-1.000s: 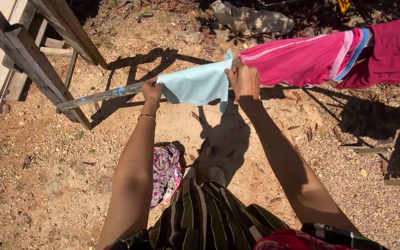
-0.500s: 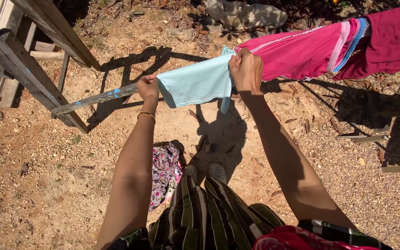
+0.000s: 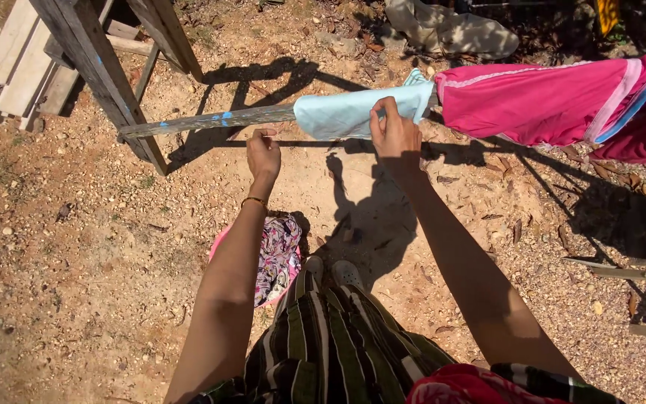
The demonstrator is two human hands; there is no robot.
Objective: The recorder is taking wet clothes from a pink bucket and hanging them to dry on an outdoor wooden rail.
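Weathered wooden rail (image 3: 211, 120) with blue paint marks, fixed to a slanted post (image 3: 102, 71), light blue cloth (image 3: 353, 111) draped over it, pink garment (image 3: 547, 101) hung just beside, touching the cloth's far edge

On the grey wooden rail (image 3: 211, 120) with blue paint dabs hangs a pale blue cloth (image 3: 353, 110), beside it a magenta garment (image 3: 547, 101) edged pink and blue; below, a pink basin (image 3: 222, 243) of floral-print cloth (image 3: 278, 254).

Outdoor yard in strong direct sunlight. The ground (image 3: 76, 247) is dry sandy gravel with scattered dead leaves and hard-edged shadows. A weathered wooden frame (image 3: 106, 75) stands at upper left; pale planks (image 3: 20, 63) lie just left of the frame, on the ground.
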